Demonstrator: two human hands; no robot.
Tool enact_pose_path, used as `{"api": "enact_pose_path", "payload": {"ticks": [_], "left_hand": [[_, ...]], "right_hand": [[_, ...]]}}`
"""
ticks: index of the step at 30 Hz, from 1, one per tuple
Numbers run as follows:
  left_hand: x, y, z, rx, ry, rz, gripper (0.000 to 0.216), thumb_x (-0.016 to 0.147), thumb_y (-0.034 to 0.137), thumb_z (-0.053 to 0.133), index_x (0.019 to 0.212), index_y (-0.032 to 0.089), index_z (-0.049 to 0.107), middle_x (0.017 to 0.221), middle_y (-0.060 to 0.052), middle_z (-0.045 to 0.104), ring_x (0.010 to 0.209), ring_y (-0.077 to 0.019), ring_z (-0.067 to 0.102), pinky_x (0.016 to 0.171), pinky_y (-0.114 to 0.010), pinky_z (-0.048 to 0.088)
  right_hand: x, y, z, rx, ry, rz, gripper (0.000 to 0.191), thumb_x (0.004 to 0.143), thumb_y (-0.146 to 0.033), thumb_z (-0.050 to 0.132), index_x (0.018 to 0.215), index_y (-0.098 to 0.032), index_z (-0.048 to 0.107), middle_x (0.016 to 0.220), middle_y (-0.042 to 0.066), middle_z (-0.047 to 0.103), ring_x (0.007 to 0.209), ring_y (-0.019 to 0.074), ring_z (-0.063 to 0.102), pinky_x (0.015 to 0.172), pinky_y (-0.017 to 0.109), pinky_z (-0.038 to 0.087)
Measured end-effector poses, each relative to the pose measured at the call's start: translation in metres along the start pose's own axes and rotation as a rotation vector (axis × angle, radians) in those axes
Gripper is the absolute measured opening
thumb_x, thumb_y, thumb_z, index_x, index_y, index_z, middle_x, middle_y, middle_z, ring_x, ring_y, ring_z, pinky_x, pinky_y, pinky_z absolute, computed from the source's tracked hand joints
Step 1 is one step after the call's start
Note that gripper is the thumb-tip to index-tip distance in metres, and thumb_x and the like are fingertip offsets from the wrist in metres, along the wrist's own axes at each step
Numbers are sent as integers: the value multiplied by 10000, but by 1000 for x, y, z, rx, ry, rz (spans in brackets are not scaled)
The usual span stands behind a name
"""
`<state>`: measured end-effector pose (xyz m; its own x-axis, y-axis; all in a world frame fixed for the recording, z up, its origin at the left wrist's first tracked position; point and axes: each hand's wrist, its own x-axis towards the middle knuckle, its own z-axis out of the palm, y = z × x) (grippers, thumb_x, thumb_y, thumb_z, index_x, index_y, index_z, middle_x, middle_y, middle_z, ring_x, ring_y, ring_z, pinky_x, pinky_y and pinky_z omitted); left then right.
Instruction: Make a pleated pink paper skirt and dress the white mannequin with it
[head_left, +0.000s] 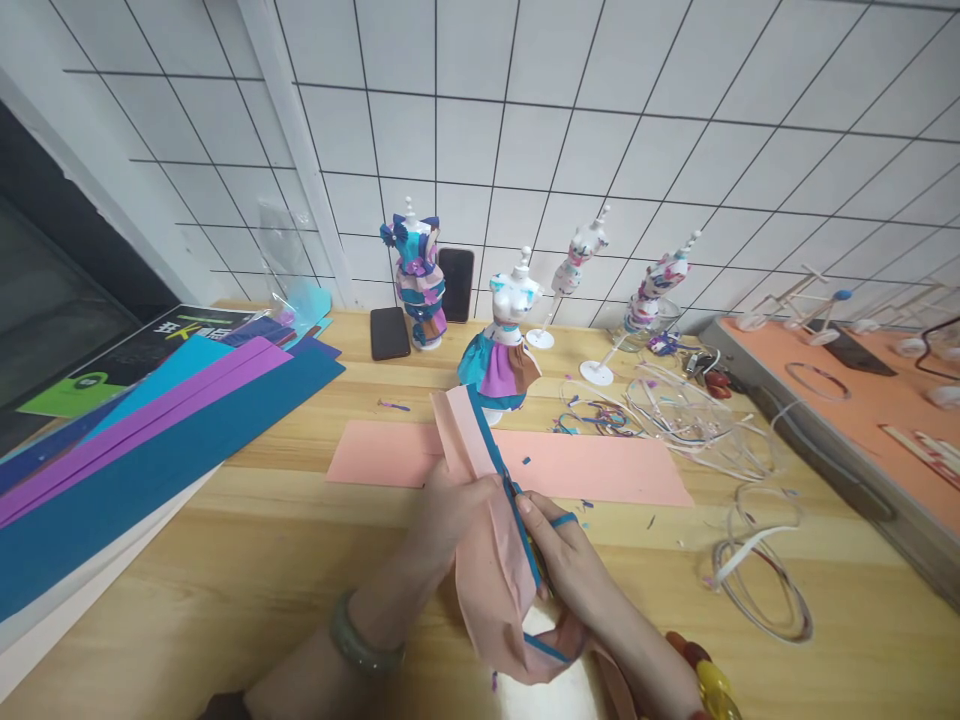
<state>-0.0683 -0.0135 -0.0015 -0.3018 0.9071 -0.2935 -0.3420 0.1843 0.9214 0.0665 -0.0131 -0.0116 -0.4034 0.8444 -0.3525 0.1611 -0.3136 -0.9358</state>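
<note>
My left hand pinches a folded pink crepe-paper strip with a dark blue edge, held up over the table. My right hand is closed around scissors; their dark blades lie along the blue edge, and most of the handle is hidden by my fingers. The strip's lower end curls under my right wrist. Just beyond my hands stands a small white dress-form wearing a teal, purple and brown paper skirt. Behind the held strip, a flat pink paper strip lies across the table.
Long coloured paper sheets are stacked at left. A decorated dress-form stands by two phones near the tiled wall. Two more forms tilt at back right. Tangled white cords, paper scraps and an orange board occupy the right.
</note>
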Motion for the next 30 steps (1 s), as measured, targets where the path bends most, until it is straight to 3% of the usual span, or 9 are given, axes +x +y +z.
{"api": "enact_pose_path", "payload": {"ticks": [8,22,30], "left_hand": [[-1,1,0,-105,-45,-32,340,611,146,710,946,143,652,919,-88,735,844,-258,678,782,-357,521],[2,-7,-3,-109,-139,-25,394,631,132,709,1020,151,648,1018,-104,713,964,-271,651,875,-370,489],[2,-7,-3,-150,-155,-6,421,628,133,716,1043,159,649,1003,-89,722,924,-257,665,874,-369,492]], "right_hand": [[1,3,-2,13,-10,2,414,831,-587,489,715,-190,466,463,-90,362,345,62,331,328,178,242],[0,0,-2,-8,23,12,415,821,-605,482,732,-199,474,473,-87,344,350,71,314,306,180,250],[1,-3,-2,-21,8,-71,436,799,-629,483,677,-213,441,491,-57,389,460,115,397,418,218,305]]}}
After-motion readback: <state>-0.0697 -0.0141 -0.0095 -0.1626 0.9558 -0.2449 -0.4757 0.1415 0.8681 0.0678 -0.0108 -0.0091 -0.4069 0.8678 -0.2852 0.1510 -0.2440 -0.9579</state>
